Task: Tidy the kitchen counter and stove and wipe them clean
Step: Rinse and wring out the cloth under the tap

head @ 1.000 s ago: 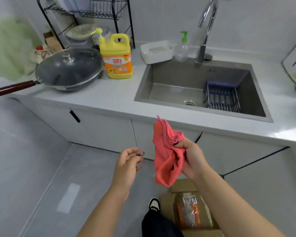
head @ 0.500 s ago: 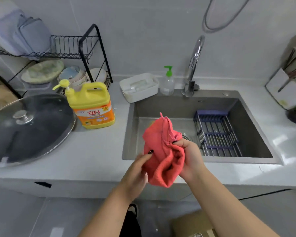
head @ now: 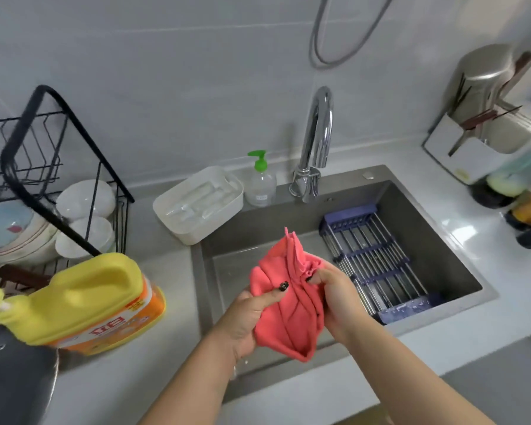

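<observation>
A bunched red cloth (head: 288, 305) hangs over the front part of the steel sink (head: 460, 268). My left hand (head: 246, 317) holds it from the left, thumb pressed on the front of the fabric. My right hand (head: 334, 292) pinches a gathered fold near the cloth's top right. The white counter (head: 172, 271) runs around the sink. The stove is out of view.
A yellow detergent jug (head: 86, 302) stands left of the sink, with a dark pan lid edge (head: 13, 375) at bottom left. Behind are a black dish rack (head: 52, 191) with bowls, a white box (head: 196, 204), a soap pump (head: 261, 182) and the faucet (head: 316, 142). A blue rack (head: 377, 262) lies in the sink. A utensil holder (head: 485, 130) stands right.
I have stepped up to the sink and the cloth now hangs over the basin. My left hand, empty a second ago, has taken hold of the cloth's left side.
</observation>
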The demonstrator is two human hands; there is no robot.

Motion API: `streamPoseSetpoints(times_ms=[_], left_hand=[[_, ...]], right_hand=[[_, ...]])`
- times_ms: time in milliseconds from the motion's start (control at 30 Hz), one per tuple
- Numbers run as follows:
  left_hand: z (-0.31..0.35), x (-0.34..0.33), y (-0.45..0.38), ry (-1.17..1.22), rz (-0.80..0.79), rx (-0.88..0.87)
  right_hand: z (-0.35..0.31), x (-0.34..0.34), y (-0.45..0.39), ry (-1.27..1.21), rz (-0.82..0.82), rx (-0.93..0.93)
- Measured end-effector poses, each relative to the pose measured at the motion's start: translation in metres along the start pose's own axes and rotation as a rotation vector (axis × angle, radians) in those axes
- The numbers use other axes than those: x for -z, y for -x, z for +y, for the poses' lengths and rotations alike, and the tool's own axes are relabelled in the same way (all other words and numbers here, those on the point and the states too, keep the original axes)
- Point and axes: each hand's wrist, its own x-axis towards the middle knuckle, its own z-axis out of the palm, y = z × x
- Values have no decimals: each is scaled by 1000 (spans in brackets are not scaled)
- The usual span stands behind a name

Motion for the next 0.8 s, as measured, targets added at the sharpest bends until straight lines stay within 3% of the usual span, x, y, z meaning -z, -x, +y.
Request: streamPoseSetpoints(times_ms=[100, 300, 400, 633, 800], left_hand=[[16, -11, -21, -24, 31, -51], [48, -10, -51, -52, 95, -136], [51, -20, -68, -76, 144, -193], [34, -69, -105, -79, 343, -277], [20, -99, -129, -27, 447, -290]], right_hand=[[-27, 15, -27, 234, 11, -55], [-83, 35, -120, 587, 422, 117], [-107, 32, -167, 863, 491, 223], [-120, 31, -199, 1259, 172, 432], [-120, 45, -200, 1470, -208, 482]])
